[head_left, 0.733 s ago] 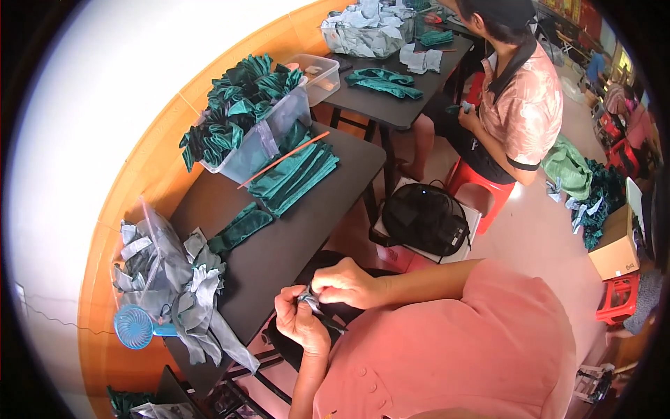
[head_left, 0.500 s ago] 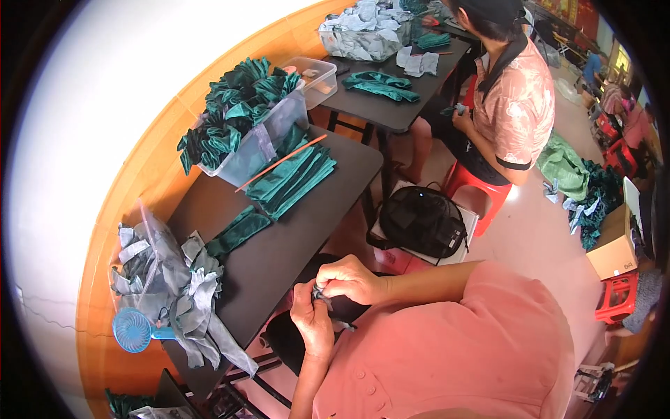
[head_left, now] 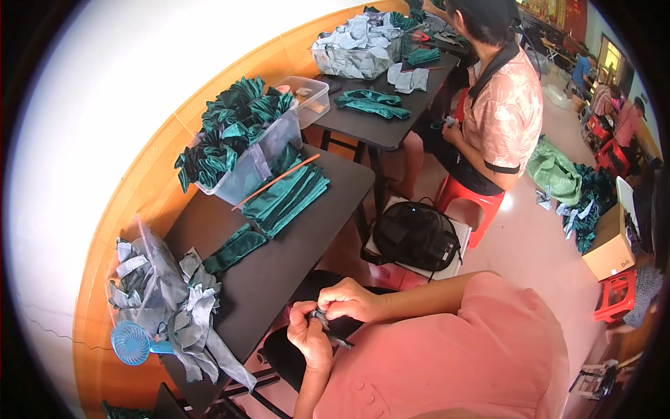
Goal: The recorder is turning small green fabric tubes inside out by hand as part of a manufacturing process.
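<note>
Over my lap, my left hand (head_left: 311,342) is closed on a small grey-blue fabric strip (head_left: 340,342), one end of which hangs below the fingers. Close beside it, my right hand (head_left: 347,300) pinches the same strip near the left thumb and index finger. Most of the cloth is hidden between the fingers. To the left on the dark table (head_left: 307,216) lies a stack of flat green velvet strips (head_left: 292,199), with an orange stick (head_left: 276,181) across it. A single green strip (head_left: 236,249) lies nearer to me.
A clear bin (head_left: 269,143) heaped with green velvet pieces stands against the wall. Grey fabric strips (head_left: 199,321) spill from a plastic bag beside a blue fan (head_left: 131,343). A black backpack (head_left: 417,236) rests beyond my lap. A co-worker (head_left: 506,112) sits on a red stool (head_left: 478,209).
The whole view has shifted slightly. My hands stay together on the fabric strip, with the fingers slightly re-posed and more of the strip showing between them.
</note>
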`<state>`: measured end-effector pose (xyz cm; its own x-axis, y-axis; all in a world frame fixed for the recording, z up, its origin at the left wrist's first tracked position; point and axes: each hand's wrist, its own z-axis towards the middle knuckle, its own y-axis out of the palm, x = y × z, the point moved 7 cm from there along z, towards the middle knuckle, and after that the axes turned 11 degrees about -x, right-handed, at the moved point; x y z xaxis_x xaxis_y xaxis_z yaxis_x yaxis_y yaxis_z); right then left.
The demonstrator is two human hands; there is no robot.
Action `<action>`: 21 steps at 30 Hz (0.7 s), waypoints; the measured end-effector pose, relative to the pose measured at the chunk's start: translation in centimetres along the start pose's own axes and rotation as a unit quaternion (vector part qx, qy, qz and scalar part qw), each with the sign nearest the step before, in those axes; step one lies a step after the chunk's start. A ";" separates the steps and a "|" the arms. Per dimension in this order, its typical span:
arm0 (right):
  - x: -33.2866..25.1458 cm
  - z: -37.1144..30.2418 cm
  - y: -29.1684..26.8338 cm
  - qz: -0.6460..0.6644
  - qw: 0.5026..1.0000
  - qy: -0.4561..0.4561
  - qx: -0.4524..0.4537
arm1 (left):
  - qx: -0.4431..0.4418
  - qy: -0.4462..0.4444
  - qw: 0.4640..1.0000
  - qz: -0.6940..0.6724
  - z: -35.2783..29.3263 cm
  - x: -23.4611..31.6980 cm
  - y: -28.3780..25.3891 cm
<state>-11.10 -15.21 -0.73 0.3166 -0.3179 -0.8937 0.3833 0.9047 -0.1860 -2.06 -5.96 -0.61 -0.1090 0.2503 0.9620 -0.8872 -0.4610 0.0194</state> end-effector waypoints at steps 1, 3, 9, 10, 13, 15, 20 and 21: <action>0.0 -0.1 -0.1 0.000 1.000 0.000 0.000 | 0.000 0.000 1.000 0.000 -0.1 0.0 0.1; 0.0 -0.1 -0.1 -0.011 1.000 0.008 -0.016 | -0.026 0.048 0.995 0.084 -0.1 0.6 0.6; -0.5 -0.6 0.2 -0.029 0.999 -0.017 -0.012 | -0.047 -0.009 0.992 0.113 0.2 0.7 0.7; -0.6 -0.5 0.0 -0.028 0.999 -0.016 -0.012 | -0.062 -0.010 0.992 0.110 0.3 0.7 0.8; -1.2 -0.1 -0.9 -0.081 0.997 -0.011 -0.004 | -0.019 0.028 0.997 0.063 0.5 0.6 0.5; -1.7 0.5 -1.1 -0.108 0.994 -0.018 -0.009 | -0.014 0.035 0.997 0.065 0.4 0.8 0.3; -2.5 0.6 0.4 -0.166 0.983 -0.077 -0.006 | -0.007 0.100 0.976 0.193 0.3 0.3 -0.1; -2.3 0.5 0.4 -0.167 0.983 -0.077 -0.005 | 0.002 0.165 0.955 0.247 0.3 0.9 0.4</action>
<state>-11.26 -14.27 1.46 0.3019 -0.6356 -0.7106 0.4800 0.7453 -0.4627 -2.38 -6.21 0.36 -0.6497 0.2559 0.7158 -0.6896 -0.5946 -0.4133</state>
